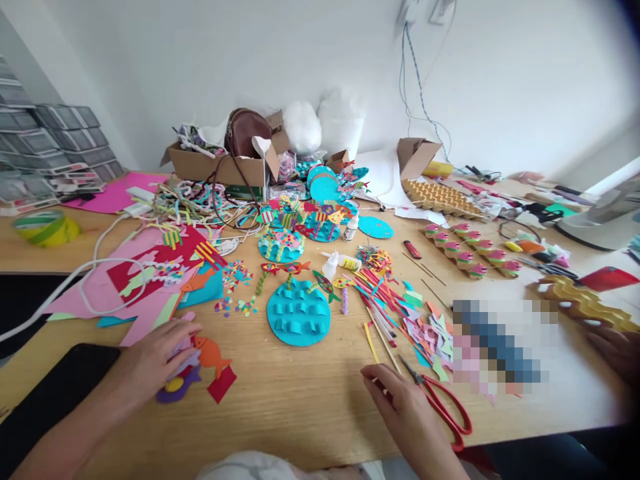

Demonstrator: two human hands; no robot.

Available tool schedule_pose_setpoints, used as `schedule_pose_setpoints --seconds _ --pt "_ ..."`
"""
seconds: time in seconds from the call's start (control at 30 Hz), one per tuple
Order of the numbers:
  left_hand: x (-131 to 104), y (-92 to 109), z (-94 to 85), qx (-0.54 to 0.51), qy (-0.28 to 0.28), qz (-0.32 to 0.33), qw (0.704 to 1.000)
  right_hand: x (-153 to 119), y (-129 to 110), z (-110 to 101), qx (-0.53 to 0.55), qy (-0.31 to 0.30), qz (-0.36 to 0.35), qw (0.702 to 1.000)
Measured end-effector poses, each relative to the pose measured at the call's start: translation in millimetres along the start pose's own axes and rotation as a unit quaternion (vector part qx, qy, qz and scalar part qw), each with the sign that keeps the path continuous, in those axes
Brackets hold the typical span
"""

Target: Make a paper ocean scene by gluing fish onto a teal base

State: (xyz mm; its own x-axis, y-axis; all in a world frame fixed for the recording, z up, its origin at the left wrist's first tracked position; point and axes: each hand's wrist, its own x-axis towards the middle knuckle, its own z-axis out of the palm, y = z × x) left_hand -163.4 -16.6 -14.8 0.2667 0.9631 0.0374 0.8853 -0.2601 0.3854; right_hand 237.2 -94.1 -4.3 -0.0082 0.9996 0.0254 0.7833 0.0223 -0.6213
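My left hand reaches over a small pile of cut paper shapes at the left, thumb and fingers apart around lilac and pink pieces. Beside its fingertips lie an orange paper fish, a purple cutout with a yellow dot, and a dark red paper square. Fingers bent and close together, my right hand is above the table at the lower right; whether anything is in them does not show. Just right of it lie red-handled scissors. Between the hands, further back, rests a round turquoise disc with raised paper loops.
A black phone lies left of my forearm. Glue bottles, paper strips and scraps spread across the middle. Decorated discs stand behind. Another person's hand is at the right edge, by an egg-carton piece.
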Motion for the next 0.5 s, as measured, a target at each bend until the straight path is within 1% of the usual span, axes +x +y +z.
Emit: schedule_pose_setpoints --seconds 0.07,0.13,0.23,0.33,0.4,0.5 --pt "-3.9 -5.1 -8.4 -0.003 -0.008 -0.001 1.0 -3.4 -2.4 4.1 0.006 -0.027 -0.019 0.999" --pt "-7.8 -8.6 -16.2 -0.002 -0.033 0.01 0.999 -7.5 -5.4 10.9 0.016 -0.059 -0.036 0.997" --pt "-12.9 -13.7 -23.4 0.012 -0.051 0.023 0.998 -13.0 -11.9 23.0 0.034 -0.092 -0.041 0.994" --pt "-15.6 -17.3 -26.2 0.012 -0.049 0.03 0.998 -14.9 -18.6 31.9 0.04 -0.127 -0.039 0.99" --pt "-16.5 -16.8 -26.1 0.002 -0.063 0.028 0.998 -14.0 -21.6 34.8 0.038 -0.148 -0.04 0.987" --pt "-17.6 -13.2 -23.6 -0.008 -0.079 0.01 0.997 -11.6 -23.5 35.8 0.032 -0.163 -0.039 0.985"
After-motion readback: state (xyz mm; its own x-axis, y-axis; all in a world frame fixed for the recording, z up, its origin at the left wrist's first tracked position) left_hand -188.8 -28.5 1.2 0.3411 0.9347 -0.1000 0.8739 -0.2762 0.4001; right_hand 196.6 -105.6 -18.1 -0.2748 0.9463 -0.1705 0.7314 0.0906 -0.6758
